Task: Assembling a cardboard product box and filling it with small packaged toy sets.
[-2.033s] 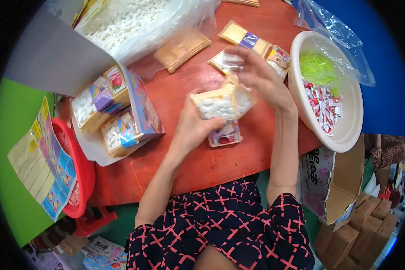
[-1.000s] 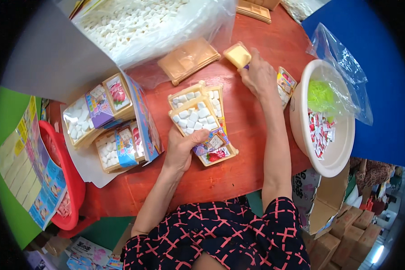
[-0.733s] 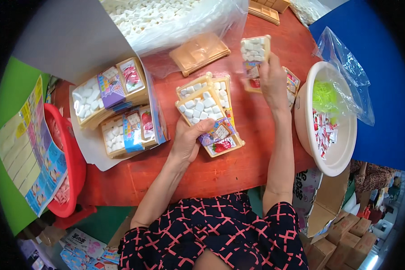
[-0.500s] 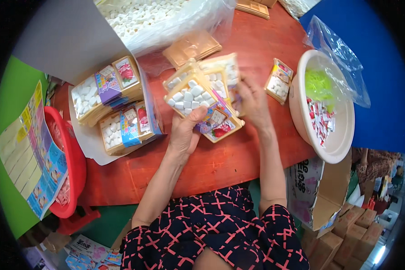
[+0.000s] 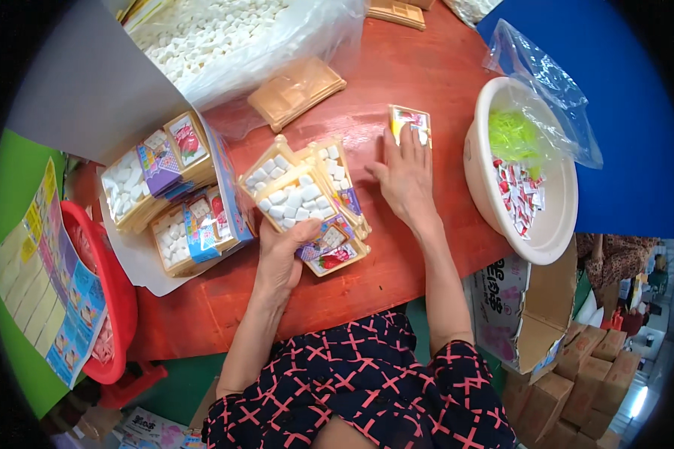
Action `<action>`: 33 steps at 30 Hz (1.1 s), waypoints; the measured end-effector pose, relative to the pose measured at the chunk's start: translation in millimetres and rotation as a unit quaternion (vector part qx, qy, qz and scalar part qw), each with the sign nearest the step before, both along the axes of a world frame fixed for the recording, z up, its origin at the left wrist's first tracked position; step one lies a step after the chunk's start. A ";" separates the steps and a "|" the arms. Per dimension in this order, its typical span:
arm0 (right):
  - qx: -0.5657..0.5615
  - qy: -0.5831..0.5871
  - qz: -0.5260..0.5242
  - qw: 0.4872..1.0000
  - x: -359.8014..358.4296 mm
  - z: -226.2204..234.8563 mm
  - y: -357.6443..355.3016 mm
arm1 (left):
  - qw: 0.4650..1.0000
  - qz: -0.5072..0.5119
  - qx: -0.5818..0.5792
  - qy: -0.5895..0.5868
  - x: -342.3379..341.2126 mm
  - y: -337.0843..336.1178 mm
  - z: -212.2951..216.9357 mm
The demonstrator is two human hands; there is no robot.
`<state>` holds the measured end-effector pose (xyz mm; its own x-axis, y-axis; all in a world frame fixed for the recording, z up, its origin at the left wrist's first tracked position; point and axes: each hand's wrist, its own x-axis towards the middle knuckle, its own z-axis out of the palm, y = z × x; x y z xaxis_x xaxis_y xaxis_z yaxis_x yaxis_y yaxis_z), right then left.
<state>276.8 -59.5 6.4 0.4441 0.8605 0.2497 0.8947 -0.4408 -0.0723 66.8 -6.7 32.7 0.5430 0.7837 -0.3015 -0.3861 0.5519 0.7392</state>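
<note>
My left hand (image 5: 283, 254) grips a fanned bunch of small trays of white marshmallows (image 5: 298, 200), its thumb pressed on the top one. Each tray has a tan rim and a colourful printed label. To the right, my right hand (image 5: 408, 179) lies with fingers spread over a single marshmallow tray (image 5: 410, 120) on the red table. The hand partly covers that tray. At the left stands an open white carton (image 5: 165, 280) with stacks of filled trays (image 5: 157, 168) in it.
A cream basin (image 5: 478, 165) with small sachets and green pieces stands at the right. Behind are a clear bag of loose marshmallows (image 5: 210, 37) and empty tan trays (image 5: 296, 90). A red basin (image 5: 131, 299) with printed sheets (image 5: 52, 277) is at the left; an open cardboard box (image 5: 547, 314) sits below right.
My right hand has left the bunch and reached right onto the lone tray, which now lies farther left in view. My left hand keeps the bunch, lower and more to the left.
</note>
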 end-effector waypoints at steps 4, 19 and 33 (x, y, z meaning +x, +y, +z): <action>0.096 0.002 -0.100 0.990 5.4 11.0 -10.2 | 1.000 -0.021 0.000 -0.002 -5.2 1.9 -1.9; -0.053 -0.088 0.321 0.941 -17.4 59.5 -36.9 | 0.940 -0.234 0.243 0.054 4.8 24.3 17.4; 0.331 0.672 -0.045 0.661 -34.4 11.0 -41.2 | 0.978 -0.192 0.083 -0.011 7.5 24.6 -5.4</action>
